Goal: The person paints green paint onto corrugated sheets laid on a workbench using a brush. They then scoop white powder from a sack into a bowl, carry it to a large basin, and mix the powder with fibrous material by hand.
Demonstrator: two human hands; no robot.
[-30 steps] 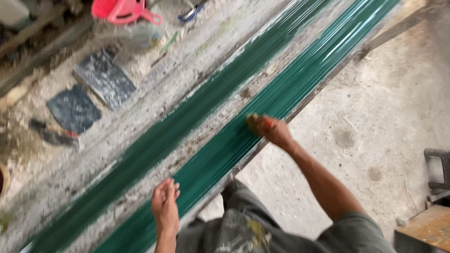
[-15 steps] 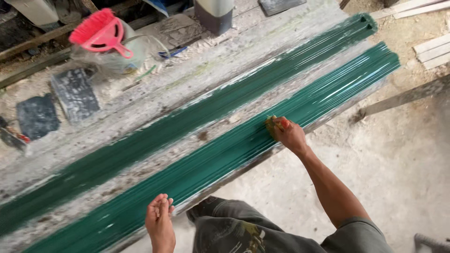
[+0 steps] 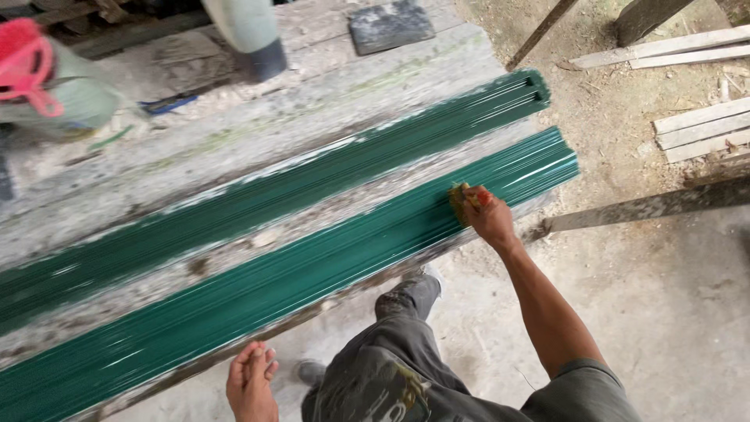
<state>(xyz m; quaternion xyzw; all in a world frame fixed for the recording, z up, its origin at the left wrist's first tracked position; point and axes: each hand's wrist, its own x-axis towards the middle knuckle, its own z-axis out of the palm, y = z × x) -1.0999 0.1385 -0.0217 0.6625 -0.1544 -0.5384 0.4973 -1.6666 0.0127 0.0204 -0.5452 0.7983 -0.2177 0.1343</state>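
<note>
1. Spanning the view corner to corner: a long, paint-spattered bench (image 3: 234,148), grey-white, its left end running out of view.
2. Two long ribbed green strips lie on it side by side, apart, with a bare band of bench between them. Far strip (image 3: 312,184); near strip (image 3: 328,273) along the bench's front edge. Right ends of both in view, left ends cut off.
3. Progress, as a judgement: both strips read glossy wet green over every part visible, so coating looks mostly done. What is left seems to be the stretch of near strip from the pad to its right end, though that part is green already; fresh or dry, cannot tell.
4. Right hand (image 3: 492,219) closed around a small yellowish pad (image 3: 461,199), pressing it on the near strip close to its right end. A bit of red shows at the fingers; unclear what.
5. Left hand (image 3: 251,383) slack, fingers loosely together, holding nothing, just below the bench's front edge. Touching it? Cannot tell.
6. Back of bench: pale container with red handle (image 3: 39,78), partly cropped; a dark tile (image 3: 391,25).
7. Loose planks (image 3: 687,125) on the dirt floor, right.
8. Person's legs hide the floor below the bench.
</note>
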